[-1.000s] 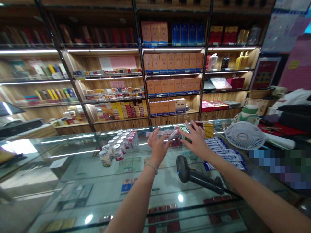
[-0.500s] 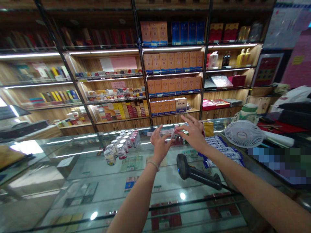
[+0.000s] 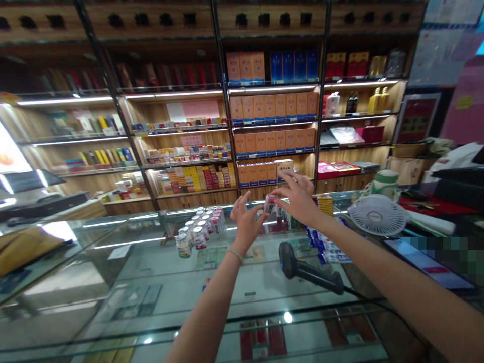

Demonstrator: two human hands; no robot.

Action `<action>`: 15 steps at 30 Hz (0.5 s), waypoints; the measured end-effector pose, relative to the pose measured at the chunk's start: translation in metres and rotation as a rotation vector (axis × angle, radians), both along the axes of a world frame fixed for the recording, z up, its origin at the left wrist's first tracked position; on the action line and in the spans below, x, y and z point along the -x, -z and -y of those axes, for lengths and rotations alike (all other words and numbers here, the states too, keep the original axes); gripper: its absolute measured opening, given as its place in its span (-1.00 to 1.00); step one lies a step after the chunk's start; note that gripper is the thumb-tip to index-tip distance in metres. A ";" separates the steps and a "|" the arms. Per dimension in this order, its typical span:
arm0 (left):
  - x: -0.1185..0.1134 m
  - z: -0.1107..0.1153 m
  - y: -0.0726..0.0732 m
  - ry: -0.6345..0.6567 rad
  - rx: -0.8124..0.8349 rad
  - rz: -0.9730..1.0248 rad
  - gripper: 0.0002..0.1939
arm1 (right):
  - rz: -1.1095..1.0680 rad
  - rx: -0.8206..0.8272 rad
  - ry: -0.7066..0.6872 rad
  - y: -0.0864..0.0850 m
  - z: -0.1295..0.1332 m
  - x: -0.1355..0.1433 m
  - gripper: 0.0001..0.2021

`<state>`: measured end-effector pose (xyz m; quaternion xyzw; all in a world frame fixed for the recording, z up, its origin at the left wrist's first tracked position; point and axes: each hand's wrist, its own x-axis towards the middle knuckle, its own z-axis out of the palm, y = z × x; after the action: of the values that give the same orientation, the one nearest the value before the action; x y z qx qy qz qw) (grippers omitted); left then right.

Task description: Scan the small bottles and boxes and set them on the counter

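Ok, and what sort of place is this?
Probably a small shop, seen from its counter: a barcode scanner lies on the glass display counter, and rows of matching orange boxes line the wall shelves.

The glass counter (image 3: 170,307) carries a dark handheld scanner (image 3: 312,275); left of the scanner and farther back, white-lidded jars (image 3: 198,238) stand in rows; just behind and right of it lie blue-and-white packets (image 3: 333,252), partly hidden; yellow packs (image 3: 325,204) sit farther behind it.

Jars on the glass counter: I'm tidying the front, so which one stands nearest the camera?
The front-left corner jar, lowest in the view; the other jars stand farther back.
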<state>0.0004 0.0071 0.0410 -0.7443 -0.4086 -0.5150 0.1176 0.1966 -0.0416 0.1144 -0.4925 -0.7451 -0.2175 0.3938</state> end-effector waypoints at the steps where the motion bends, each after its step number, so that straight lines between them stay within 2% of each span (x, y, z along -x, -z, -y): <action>1: 0.005 0.002 0.000 -0.001 0.001 -0.010 -0.81 | -0.002 0.003 -0.010 0.000 0.001 0.005 -0.77; 5: 0.031 0.011 0.006 -0.007 0.012 -0.067 -0.80 | 0.000 0.042 -0.056 0.005 0.000 0.027 -0.74; 15: 0.106 0.028 0.016 -0.116 0.059 -0.168 -0.80 | 0.001 0.129 -0.142 0.020 -0.003 0.094 -0.77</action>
<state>-0.1060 -0.0214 0.0247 -0.7632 -0.4548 -0.4307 0.1589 0.1029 -0.0381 0.0941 -0.4626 -0.7908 -0.1410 0.3752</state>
